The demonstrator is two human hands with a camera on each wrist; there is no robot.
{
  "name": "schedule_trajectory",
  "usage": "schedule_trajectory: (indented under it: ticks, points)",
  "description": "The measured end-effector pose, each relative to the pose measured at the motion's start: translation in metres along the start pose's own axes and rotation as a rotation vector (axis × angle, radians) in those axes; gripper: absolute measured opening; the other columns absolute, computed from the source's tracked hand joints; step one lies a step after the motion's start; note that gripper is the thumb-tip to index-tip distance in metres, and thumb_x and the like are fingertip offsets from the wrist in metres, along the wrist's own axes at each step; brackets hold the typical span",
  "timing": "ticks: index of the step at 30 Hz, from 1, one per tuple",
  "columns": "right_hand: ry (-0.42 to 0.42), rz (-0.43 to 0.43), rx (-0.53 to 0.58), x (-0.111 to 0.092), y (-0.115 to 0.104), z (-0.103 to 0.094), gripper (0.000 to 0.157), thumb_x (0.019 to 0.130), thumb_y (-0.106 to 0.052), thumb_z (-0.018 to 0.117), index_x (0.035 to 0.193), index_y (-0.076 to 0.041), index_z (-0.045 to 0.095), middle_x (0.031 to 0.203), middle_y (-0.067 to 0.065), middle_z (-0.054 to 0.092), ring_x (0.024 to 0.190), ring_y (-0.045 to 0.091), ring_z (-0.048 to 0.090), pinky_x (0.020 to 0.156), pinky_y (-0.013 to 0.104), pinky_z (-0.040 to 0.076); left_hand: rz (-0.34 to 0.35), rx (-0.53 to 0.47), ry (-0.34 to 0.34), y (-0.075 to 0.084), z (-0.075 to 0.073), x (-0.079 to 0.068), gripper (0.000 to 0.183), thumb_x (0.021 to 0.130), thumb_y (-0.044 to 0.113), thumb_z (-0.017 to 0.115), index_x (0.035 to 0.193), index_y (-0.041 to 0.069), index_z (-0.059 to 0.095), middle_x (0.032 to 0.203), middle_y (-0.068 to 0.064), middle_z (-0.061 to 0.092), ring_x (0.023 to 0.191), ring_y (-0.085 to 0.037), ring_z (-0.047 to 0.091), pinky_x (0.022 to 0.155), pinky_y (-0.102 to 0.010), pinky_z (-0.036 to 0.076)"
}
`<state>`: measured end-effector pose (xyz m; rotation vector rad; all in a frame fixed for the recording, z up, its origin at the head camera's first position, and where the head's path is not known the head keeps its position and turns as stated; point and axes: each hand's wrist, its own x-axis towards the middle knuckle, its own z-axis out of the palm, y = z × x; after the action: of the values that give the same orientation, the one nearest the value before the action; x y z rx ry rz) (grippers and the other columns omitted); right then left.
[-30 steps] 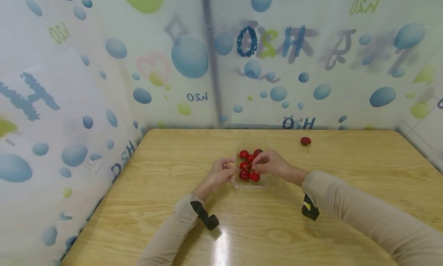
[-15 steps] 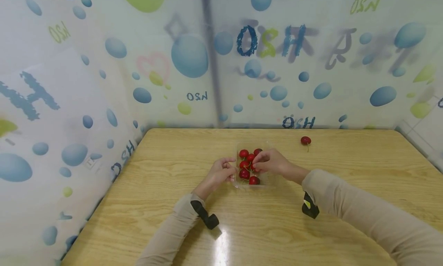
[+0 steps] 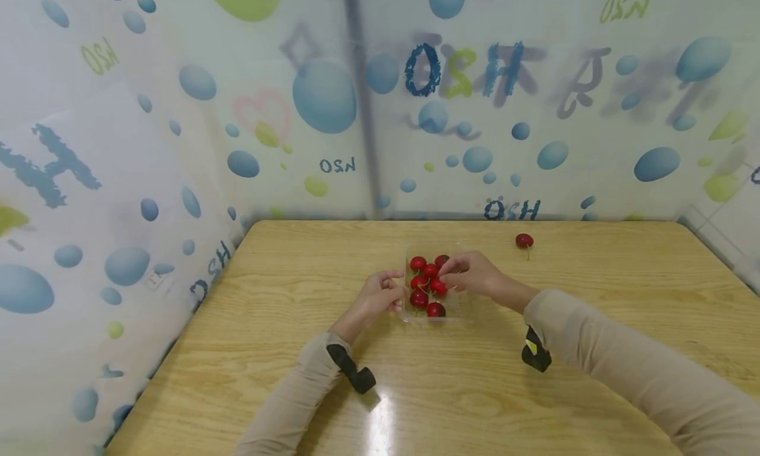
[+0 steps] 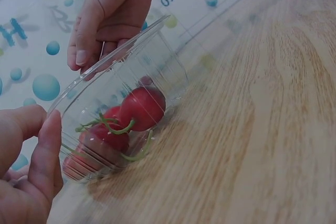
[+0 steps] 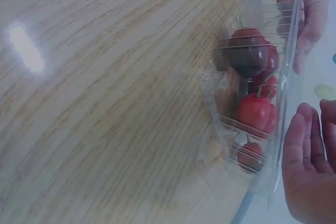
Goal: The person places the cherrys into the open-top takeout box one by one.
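A clear plastic container [image 3: 458, 307] stands mid-table with several red cherries [image 3: 419, 299] inside, some with green stems. My left hand [image 3: 378, 295] pinches its left rim between thumb and fingers, as the left wrist view shows. My right hand [image 3: 473, 276] is over the container's right part, fingertips just above a bright red cherry [image 3: 438, 286]. In the right wrist view, the right hand's fingers [image 5: 296, 135] are loosely bent with nothing visible between them. The cherries [image 4: 143, 108] show through the clear wall in the left wrist view.
One dark red cherry [image 3: 524, 241] with its stem lies on the wooden table [image 3: 332, 245], right of the container near the back edge. A patterned curtain [image 3: 392, 146] hangs behind the table. Black straps with camera mounts [image 3: 358, 377] sit on both wrists.
The front cherry in the container shifted toward its front wall. My right hand has drawn slightly up and right, uncovering another cherry. My left hand stays at the rim.
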<state>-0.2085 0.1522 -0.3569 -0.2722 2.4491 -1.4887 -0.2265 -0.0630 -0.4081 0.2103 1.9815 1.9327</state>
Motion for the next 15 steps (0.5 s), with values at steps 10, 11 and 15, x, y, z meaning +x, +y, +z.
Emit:
schedule_trajectory:
  ticks: [10,11,15]
  points:
    - [-0.002,-0.041,0.008,-0.002,-0.012,-0.011,0.025,0.086,-0.013,0.057,0.102,0.006,0.056,0.098,0.018,0.059,0.091,0.036,0.055,0.080,0.045,0.048,-0.015,-0.003,-0.010,0.007,0.000,-0.005,0.042,0.079,-0.009,0.051,0.120,-0.010,0.041,0.071,-0.004,0.046,0.051,-0.008,0.047,0.046,-0.016,0.046]
    - [0.003,-0.050,0.003,-0.002,-0.013,-0.013,0.025,0.086,-0.014,0.058,0.102,0.006,0.056,0.100,0.019,0.059,0.090,0.034,0.055,0.080,0.044,0.048,-0.013,0.004,-0.010,0.007,0.000,-0.005,0.043,0.079,-0.008,0.051,0.120,-0.010,0.040,0.071,-0.004,0.046,0.051,-0.008,0.047,0.046,-0.016,0.045]
    - [0.025,-0.074,-0.006,-0.003,-0.013,-0.019,0.025,0.086,-0.014,0.058,0.102,0.004,0.058,0.097,0.017,0.059,0.083,0.024,0.058,0.079,0.044,0.048,0.000,0.016,-0.002,0.001,-0.001,-0.001,0.043,0.079,-0.008,0.050,0.120,-0.010,0.040,0.071,-0.004,0.046,0.051,-0.007,0.047,0.046,-0.016,0.045]
